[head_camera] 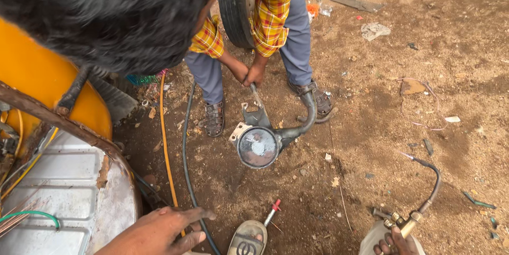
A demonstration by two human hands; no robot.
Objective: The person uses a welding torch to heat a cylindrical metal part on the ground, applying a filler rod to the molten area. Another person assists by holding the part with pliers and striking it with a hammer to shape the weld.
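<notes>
Left hand [161, 231] spread flat, palm down, holding nothing, by the metal panel [69, 202]. Right hand [395, 244] wrapped on the gas torch [419, 202], tip raised off the dirt ground [371, 128]. Best keep the tip off both hoses [177, 149]. Co-worker grips the round metal part [260, 146], mid-ground.

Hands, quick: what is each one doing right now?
Left hand: open, fingers spread, holding nothing, resting by the metal sheet.
Right hand: closed around the torch.
</notes>
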